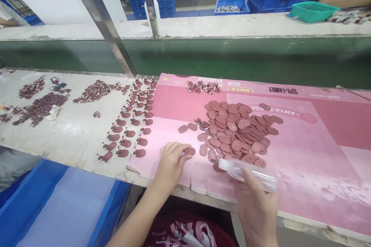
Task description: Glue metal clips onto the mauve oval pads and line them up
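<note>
The left hand lies on the pink card sheet, its fingers pinched on one brown oval piece just left of the heap of brown oval pieces. The right hand has its fingers wrapped round a clear squeeze bottle, whose nozzle points at the heap's near edge. Further left of the heap, on the worktop, rows of finished pieces stand in lines.

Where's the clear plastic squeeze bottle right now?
In the head view, the clear plastic squeeze bottle lies in the right hand, low and right of centre, its tip beside the pile of brown oval pieces.
</note>
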`<state>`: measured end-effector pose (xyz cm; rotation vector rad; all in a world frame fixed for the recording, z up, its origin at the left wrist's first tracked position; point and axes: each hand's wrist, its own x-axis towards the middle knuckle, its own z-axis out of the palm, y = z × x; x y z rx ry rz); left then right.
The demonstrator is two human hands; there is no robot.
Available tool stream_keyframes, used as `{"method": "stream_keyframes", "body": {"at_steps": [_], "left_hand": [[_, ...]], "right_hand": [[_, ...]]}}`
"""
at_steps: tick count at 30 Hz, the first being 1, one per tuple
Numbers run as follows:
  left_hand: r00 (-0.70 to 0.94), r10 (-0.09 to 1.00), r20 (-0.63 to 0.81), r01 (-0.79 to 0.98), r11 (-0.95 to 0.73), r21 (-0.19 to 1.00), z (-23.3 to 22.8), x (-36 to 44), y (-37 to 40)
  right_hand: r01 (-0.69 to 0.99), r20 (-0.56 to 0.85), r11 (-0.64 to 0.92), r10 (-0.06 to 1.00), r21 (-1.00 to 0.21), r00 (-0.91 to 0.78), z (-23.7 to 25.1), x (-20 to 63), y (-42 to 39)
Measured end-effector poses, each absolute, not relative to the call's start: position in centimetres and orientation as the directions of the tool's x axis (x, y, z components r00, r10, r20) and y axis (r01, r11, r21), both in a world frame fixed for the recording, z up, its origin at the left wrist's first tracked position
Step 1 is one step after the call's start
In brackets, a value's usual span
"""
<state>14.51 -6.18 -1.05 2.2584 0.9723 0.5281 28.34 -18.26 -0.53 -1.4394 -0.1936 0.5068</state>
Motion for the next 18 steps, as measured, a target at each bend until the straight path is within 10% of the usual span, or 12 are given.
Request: {"method": "stream_keyframes", "body": {"at_steps": [7,18], "left_hand": [[0.585,0.81,0.04,0.503,-0.401,0.765,-0.5,14.8,-5.8],[0.609,0.792,0.037,0.49,-0.412,0.768,-0.4,14.9,-5.8]], "right_hand": [[0.031,-0.064,-0.243,0.372,-0.97,0.926,-0.9,26.5,-16.1],[0.238,0.094,-0.295,0.429,-0.925,0.898,-0.7,26.1,-15.6]]}}
